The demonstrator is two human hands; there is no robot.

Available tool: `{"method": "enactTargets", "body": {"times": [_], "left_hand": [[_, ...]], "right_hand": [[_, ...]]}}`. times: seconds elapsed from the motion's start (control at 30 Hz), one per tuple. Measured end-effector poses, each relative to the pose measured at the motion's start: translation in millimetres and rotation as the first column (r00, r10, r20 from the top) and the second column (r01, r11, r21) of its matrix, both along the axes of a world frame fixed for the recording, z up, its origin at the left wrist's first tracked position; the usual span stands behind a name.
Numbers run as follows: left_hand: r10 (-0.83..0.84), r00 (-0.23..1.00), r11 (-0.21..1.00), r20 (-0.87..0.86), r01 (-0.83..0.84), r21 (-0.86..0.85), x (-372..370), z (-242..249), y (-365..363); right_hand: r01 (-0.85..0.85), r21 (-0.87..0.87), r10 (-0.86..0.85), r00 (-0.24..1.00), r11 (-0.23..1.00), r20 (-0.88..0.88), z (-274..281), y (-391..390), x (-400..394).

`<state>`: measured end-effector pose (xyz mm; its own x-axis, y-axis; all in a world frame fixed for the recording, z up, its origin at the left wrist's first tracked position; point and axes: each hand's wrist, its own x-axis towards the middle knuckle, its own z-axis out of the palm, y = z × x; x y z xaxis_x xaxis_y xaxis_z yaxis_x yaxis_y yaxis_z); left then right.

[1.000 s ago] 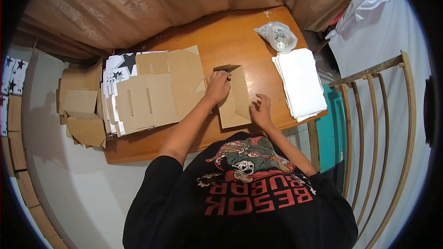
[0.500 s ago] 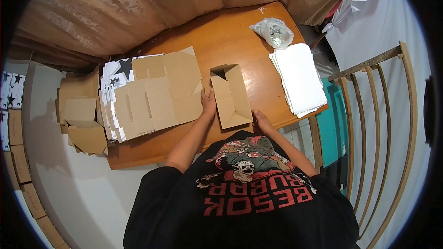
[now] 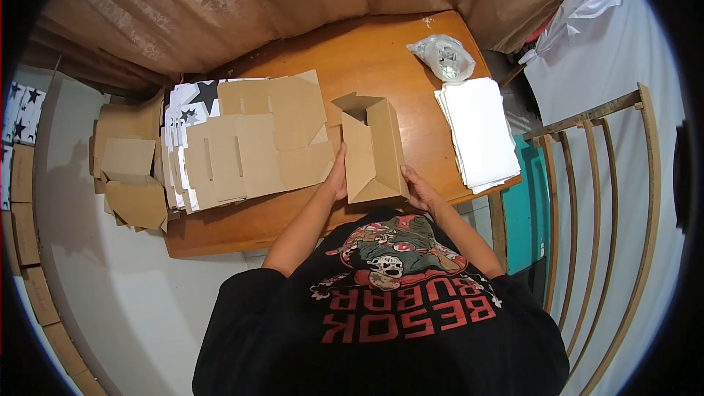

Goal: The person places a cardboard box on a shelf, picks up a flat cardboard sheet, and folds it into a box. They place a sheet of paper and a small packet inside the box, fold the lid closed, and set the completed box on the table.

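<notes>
In front of me on the table, close to its near edge, is an open cardboard box (image 3: 386, 139), brown and long, with its inside showing. A small flap at its far left corner sticks outward. My left hand (image 3: 339, 176) grips the box's left side, its fingers partly hidden against the wall. At the near right corner, my right hand (image 3: 421, 189) holds the other side, thumb along the wall and the other fingers mostly out of sight. To the left lie flat cardboard box blanks (image 3: 242, 150), stacked and overlapping, some with white star-printed faces.
A stack of white sheets (image 3: 478, 132) lies at the right of the wooden table (image 3: 359, 51), with a clear plastic bag (image 3: 444, 57) of shiny pieces behind it. Folded cardboard (image 3: 132, 161) sits off the left edge. A wooden rack (image 3: 587, 176) stands at right.
The box has turned slightly and its far left flap now sticks out more. My right hand has come up onto the box's side. The view has shifted a little.
</notes>
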<state>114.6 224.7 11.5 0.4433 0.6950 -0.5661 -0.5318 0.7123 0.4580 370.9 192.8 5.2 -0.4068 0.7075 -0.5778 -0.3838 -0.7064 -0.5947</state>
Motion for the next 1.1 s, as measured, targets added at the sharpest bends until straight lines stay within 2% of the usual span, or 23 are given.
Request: {"method": "enactTargets", "body": {"times": [0.03,0.13,0.17,0.23,0.27,0.33,0.37,0.43,0.47,0.5,0.53,0.57,0.6,0.63,0.67,0.73,0.8,0.83,0.9,0.97,1.0,1.03,1.1], "left_hand": [[0.001,1.0,1.0,-0.001,-0.001,0.003,1.8,-0.9,-2.0],[-0.049,0.999,0.998,0.009,0.049,-0.045,5.5,-5.5,-11.3],[-0.03,0.998,0.998,0.046,0.032,-0.053,6.2,-0.9,-13.2],[-0.014,0.997,0.998,0.082,0.019,-0.061,7.3,8.0,-15.9],[-0.011,0.995,0.999,0.1,0.016,-0.046,7.5,14.1,-17.3],[-0.006,0.993,1.0,0.118,0.009,-0.027,8.9,24.6,-17.1],[-0.039,0.997,0.999,0.067,0.039,0.005,10.5,28.3,-16.3],[-0.068,0.998,0.997,0.016,0.068,0.04,12.5,16.6,-12.6],[-0.048,0.99,0.993,-0.132,0.061,0.099,12.0,-11.5,-9.2],[-0.017,0.961,0.985,-0.277,0.063,0.158,12.9,-11.3,-5.4],[-0.013,0.961,0.985,-0.277,0.061,0.163,10.7,-10.8,-4.1],[-0.027,0.979,0.985,-0.201,0.06,0.161,9.2,19.1,-3.9],[-0.04,0.992,0.986,-0.124,0.06,0.158,7.4,38.1,-4.1],[-0.039,0.991,0.985,-0.125,0.059,0.16,5.9,41.1,-4.0],[0.003,0.996,0.987,-0.09,0.011,0.158,4.4,43.2,-3.5],[0.046,0.997,0.987,-0.057,-0.037,0.158,-2.2,47.6,-3.2],[0.08,0.962,0.992,0.261,-0.103,0.076,-10.6,51.5,-4.9],[0.079,0.962,0.992,0.261,-0.103,0.079,-8.8,52.5,-4.2],[0.18,0.98,0.957,0.084,-0.194,0.215,-4.5,52.8,-1.9],[0.184,0.981,0.95,0.063,-0.194,0.243,-8.1,27.7,-0.1],[0.185,0.982,0.944,0.041,-0.189,0.269,-9.5,18.6,0.0],[0.189,0.981,0.943,0.043,-0.194,0.269,-11.4,9.8,-1.1],[0.159,0.972,0.946,0.174,-0.2,0.254,-16.0,-0.9,-4.1]], "right_hand": [[-0.023,-0.007,0.022,0.995,1.0,-0.097,3.4,-0.6,-0.8],[-0.021,-0.017,0.017,0.978,1.0,-0.209,-2.4,3.9,-2.0],[-0.02,-0.013,0.017,0.978,1.0,-0.209,3.7,4.7,-1.7],[0.026,0.12,-0.004,0.984,0.992,-0.179,15.9,2.8,-0.5],[0.027,0.121,-0.005,0.984,0.992,-0.179,9.2,1.9,4.1],[-0.098,0.074,0.117,0.934,0.992,-0.338,-27.1,1.4,20.4],[-0.1,0.076,0.12,0.934,0.992,-0.337,-33.5,1.3,19.7],[-0.086,-0.029,0.061,0.864,0.996,-0.5,-44.9,3.5,21.1],[-0.089,-0.024,0.065,0.864,0.996,-0.499,-43.0,7.2,19.5],[-0.055,-0.045,0.031,0.906,0.997,-0.422,-37.9,12.1,14.4],[-0.019,-0.064,-0.004,0.94,0.998,-0.342,-32.9,16.8,9.6],[-0.021,-0.061,-0.001,0.939,0.998,-0.343,-25.5,21.6,5.8],[-0.059,0.007,0.059,0.967,0.998,-0.25,-13.7,26.8,1.4],[-0.102,0.07,0.112,0.982,0.992,-0.15,-5.1,31.9,-1.6],[-0.104,0.074,0.114,0.982,0.992,-0.151,-1.7,37.3,-3.5],[-0.184,0.371,0.144,0.981,0.91,0.132,5.0,47.6,-7.8],[-0.178,0.383,0.137,0.982,0.907,0.132,21.0,54.4,-11.5],[-0.173,0.393,0.129,0.982,0.903,0.135,27.8,57.3,-12.7],[-0.156,0.433,0.105,0.985,0.888,0.139,25.4,64.3,-12.8],[-0.145,0.469,0.088,0.986,0.871,0.141,18.0,68.2,-11.1],[-0.176,0.382,0.141,0.983,0.907,0.118,12.1,69.6,-7.7],[-0.21,0.292,0.191,0.977,0.933,0.092,6.0,70.8,-4.9],[-0.269,0.276,0.25,0.963,0.923,0.104,9.0,69.4,-5.9]]}}
